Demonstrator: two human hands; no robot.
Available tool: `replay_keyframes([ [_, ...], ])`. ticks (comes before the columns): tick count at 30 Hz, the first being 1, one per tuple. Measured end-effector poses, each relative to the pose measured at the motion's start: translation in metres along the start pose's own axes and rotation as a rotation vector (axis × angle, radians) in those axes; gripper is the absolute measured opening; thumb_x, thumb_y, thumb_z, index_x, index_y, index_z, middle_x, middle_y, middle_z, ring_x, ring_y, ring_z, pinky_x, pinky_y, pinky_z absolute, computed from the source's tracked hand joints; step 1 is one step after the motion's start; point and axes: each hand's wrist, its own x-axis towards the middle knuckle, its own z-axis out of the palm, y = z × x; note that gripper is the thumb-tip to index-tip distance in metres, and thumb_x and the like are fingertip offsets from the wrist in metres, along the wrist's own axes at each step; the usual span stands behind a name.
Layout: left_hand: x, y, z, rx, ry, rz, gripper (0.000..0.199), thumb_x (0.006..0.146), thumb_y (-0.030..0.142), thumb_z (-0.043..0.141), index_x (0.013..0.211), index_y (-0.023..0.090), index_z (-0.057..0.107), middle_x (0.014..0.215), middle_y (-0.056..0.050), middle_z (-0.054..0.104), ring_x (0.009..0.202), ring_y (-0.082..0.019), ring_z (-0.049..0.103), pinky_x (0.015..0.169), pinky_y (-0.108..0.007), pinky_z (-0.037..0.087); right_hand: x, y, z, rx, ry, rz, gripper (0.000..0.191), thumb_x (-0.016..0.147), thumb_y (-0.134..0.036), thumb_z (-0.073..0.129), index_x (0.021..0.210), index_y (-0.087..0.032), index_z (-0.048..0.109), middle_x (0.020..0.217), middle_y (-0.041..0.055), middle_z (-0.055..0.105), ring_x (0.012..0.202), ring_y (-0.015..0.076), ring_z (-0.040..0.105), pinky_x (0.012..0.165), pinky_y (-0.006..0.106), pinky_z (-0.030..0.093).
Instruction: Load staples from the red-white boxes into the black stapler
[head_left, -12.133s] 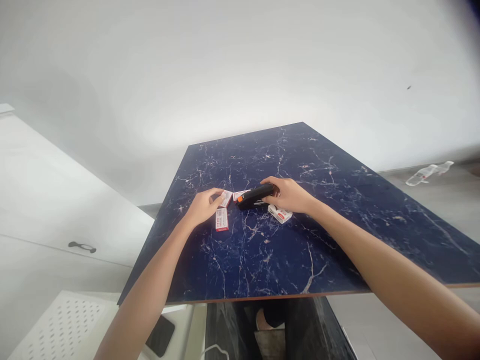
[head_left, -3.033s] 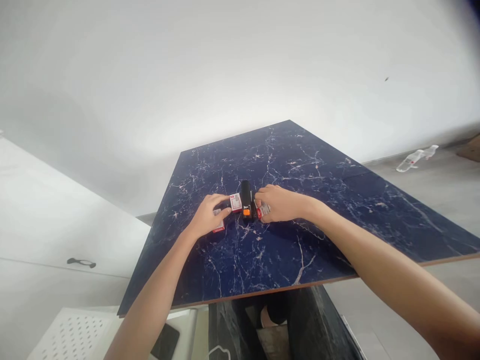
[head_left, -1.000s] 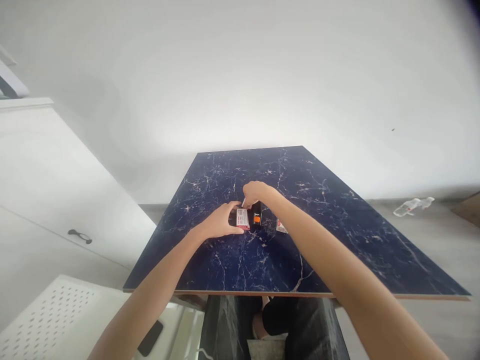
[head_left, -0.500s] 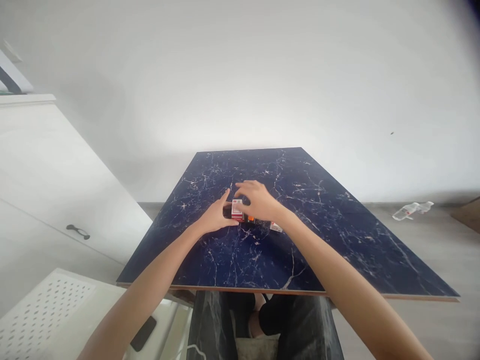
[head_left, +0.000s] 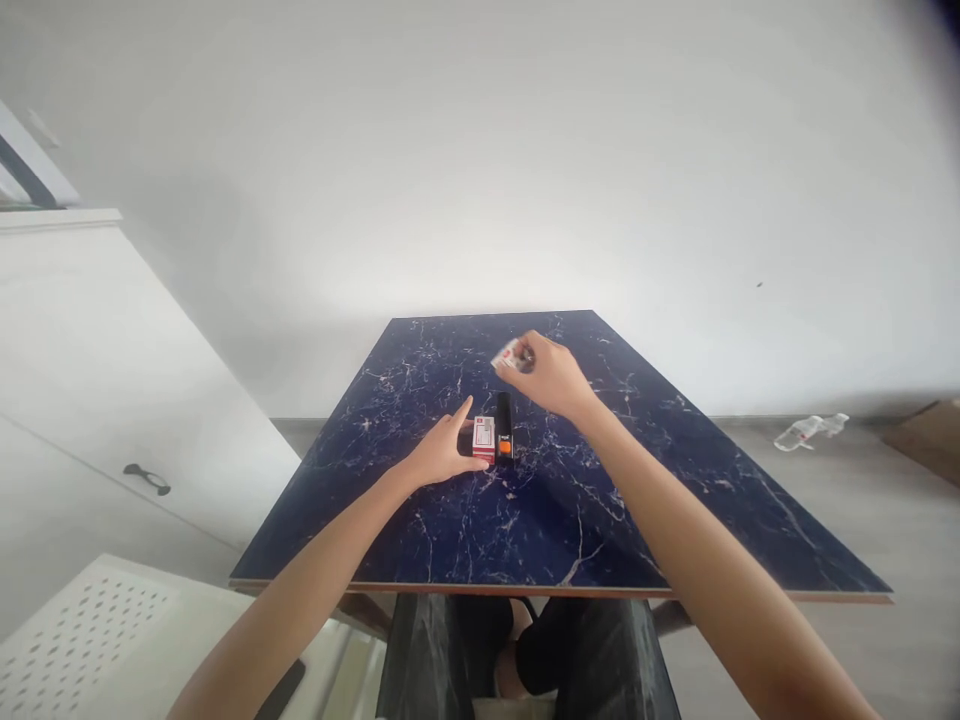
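Head view: worn on the head, looks forward and down.
Table (head_left: 637, 500): low in the middle, near enough to reach.
Wall (head_left: 480, 180): farther off, past the table.
Left hand (head_left: 439, 452), right hand (head_left: 553, 376): near the middle.

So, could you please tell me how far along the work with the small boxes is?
A red-and-white box already lies beside the black, orange-marked device, the left hand spread next to it. The right hand holds a whitish box above the table. Setting that one down probably remains.
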Motion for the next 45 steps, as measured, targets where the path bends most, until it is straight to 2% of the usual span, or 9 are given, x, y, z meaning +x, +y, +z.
replay_keyframes([
  [5,-0.005,-0.011,-0.008,-0.007,0.115,0.035,0.123,0.079,0.064,0.074,0.166,0.023,-0.002,0.154,-0.02,0.045,0.134,-0.04,0.049,0.107,-0.057,0.041,0.046,-0.012,0.048,-0.139,-0.634,-0.054,0.031,0.082,-0.045,0.072,0.102,-0.021,0.068,0.097,0.0098,0.076,0.081,0.0246,0.071,0.069,0.034,0.054],
  [7,-0.005,-0.021,-0.016,-0.079,0.122,0.027,0.109,0.088,0.063,0.065,0.166,0.025,-0.001,0.16,-0.02,0.038,0.131,-0.035,0.053,0.104,-0.054,0.045,0.052,-0.003,0.05,-0.124,-0.719,-0.058,0.033,0.086,-0.052,0.067,0.101,-0.023,0.072,0.104,0.0104,0.077,0.09,0.027,0.073,0.076,0.038,0.057],
  [13,-0.002,-0.024,-0.016,-0.03,-0.048,0.049,0.114,0.077,0.062,0.077,0.166,0.028,0.014,0.158,-0.018,0.043,0.138,-0.04,0.049,0.106,-0.054,0.046,0.014,0.03,0.019,-0.016,-0.226,0.111,0.045,0.1,-0.055,0.046,0.114,-0.018,0.066,0.116,0.0178,0.074,0.099,0.0299,0.072,0.08,0.04,0.055],
  [17,0.002,-0.007,0.0,0.053,0.02,0.063,0.092,0.08,0.059,0.074,0.159,0.031,0.035,0.146,-0.013,0.057,0.133,-0.038,0.053,0.104,-0.053,0.048,-0.043,0.03,0.026,0.047,-0.416,0.265,0.05,0.094,-0.065,0.052,0.11,-0.018,0.062,0.103,0.0153,0.076,0.083,0.0275,0.073,0.066,0.036,0.054],
  [22,0.022,0.008,0.012,-0.04,0.049,0.05,0.085,0.077,0.049,0.079,0.152,0.028,0.046,0.125,-0.009,0.069,0.099,-0.03,0.069,0.084,-0.044,0.057,-0.069,0.025,0.038,0.035,-0.337,0.284,0.03,0.091,-0.048,0.059,0.104,-0.02,0.06,0.101,0.0123,0.076,0.086,0.0286,0.073,0.069,0.035,0.051],
  [30,0.142,0.079,0.082,0.015,0.106,0.131,0.081,0.075,0.041,0.081,0.147,0.027,0.048,0.126,-0.01,0.07,0.112,-0.034,0.068,0.093,-0.042,0.053,-0.051,0.125,-0.018,-0.128,-0.179,0.518,0.029,0.089,-0.036,0.054,0.109,-0.019,0.065,0.108,0.0128,0.076,0.101,0.0305,0.071,0.08,0.035,0.05],
  [37,0.227,0.149,0.145,0.165,0.055,0.157,0.108,0.078,0.045,0.077,0.162,0.011,0.019,0.141,-0.025,0.058,0.124,-0.041,0.061,0.098,-0.047,0.048,-0.051,0.212,-0.071,-0.129,-0.066,0.679,0.032,0.086,-0.033,0.055,0.11,-0.016,0.07,0.111,0.0127,0.075,0.104,0.029,0.069,0.085,0.034,0.05],
  [41,0.22,0.131,0.141,0.171,0.069,0.162,0.11,0.081,0.066,0.069,0.163,0.014,0.018,0.146,-0.025,0.055,0.134,-0.045,0.051,0.108,-0.055,0.04,-0.061,0.217,-0.06,-0.1,0.093,0.718,0.05,0.095,-0.041,0.045,0.137,-0.017,0.058,0.132,0.0127,0.068,0.115,0.0251,0.066,0.094,0.032,0.049],
  [45,0.177,0.076,0.105,0.173,0.235,0.189,0.068,0.101,0.054,0.044,0.157,0.017,0.035,0.146,-0.019,0.055,0.135,-0.037,0.05,0.112,-0.053,0.035,-0.072,0.21,-0.05,-0.109,0.459,0.859,0.051,0.101,-0.041,0.032,0.132,-0.01,0.058,0.126,0.0216,0.068,0.121,0.0311,0.061,0.101,0.038,0.045],
])
